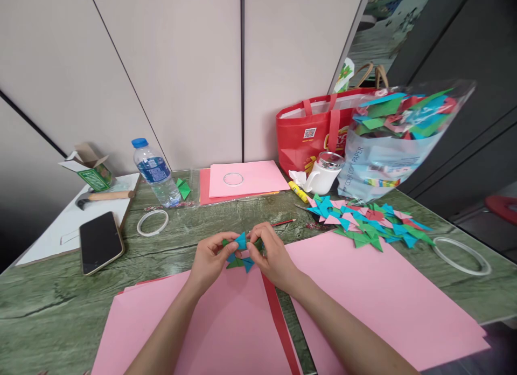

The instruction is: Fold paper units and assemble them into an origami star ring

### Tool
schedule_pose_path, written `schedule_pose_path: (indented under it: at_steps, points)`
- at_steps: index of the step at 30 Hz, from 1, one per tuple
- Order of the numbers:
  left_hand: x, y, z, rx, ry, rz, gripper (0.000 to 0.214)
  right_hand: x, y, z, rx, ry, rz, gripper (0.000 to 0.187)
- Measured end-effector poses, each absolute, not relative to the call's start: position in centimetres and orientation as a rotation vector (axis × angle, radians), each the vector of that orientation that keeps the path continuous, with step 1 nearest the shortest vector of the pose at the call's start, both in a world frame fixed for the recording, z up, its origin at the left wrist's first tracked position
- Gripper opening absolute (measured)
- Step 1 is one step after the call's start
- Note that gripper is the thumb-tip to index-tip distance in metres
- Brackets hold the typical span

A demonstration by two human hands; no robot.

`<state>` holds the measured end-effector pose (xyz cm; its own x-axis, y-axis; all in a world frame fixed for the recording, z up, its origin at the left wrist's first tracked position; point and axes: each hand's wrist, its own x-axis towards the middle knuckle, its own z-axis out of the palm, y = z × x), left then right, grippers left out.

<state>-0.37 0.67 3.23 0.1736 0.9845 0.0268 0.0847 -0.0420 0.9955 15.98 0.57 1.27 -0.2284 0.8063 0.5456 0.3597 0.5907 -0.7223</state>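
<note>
- Left stack: smooth, matte pink sheets (202, 326) lie flat nearest me, with a red sheet (278, 316) showing along their right edge.
- Right stack: more pink paper (388, 289) lies beside it, its edges slightly fanned.
- Left hand (213, 256): my thumb and fingers pinch the left side of the folded-paper assembly (241, 241).
- Right hand (270, 254): my thumb and index finger pinch its right side.
- Assembly location: between my hands, above the far edge of the left stack.
- Assembly form: crisp blue and green triangular points, creased sharply.
- Assembly orientation: one blue tip points up and away from me; another blue tip points down toward me. My fingers cover its sides, so I cannot determine the long axis.
- Right of the hands: a heap of pointed paper shapes (365, 219), blue, green, pink and red; a white ring (468, 271) lies just beside it.
- Left of the hands: a second white ring (152, 234) and a flat, glossy black phone (100, 243).
- Far side: a clear plastic bottle (154, 175), a glazed white mug (323, 175), a red bag (297, 143) and a transparent bag (388, 159) filled with folded paper.
</note>
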Motion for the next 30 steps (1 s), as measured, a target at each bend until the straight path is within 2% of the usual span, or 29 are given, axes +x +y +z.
schedule_pose_path:
  at_steps: [30]
  points:
    - [-0.08,0.39,3.8,1.472,1.119,1.14,0.017,16.0,0.6,1.52,-0.98,-1.817,0.538,0.006]
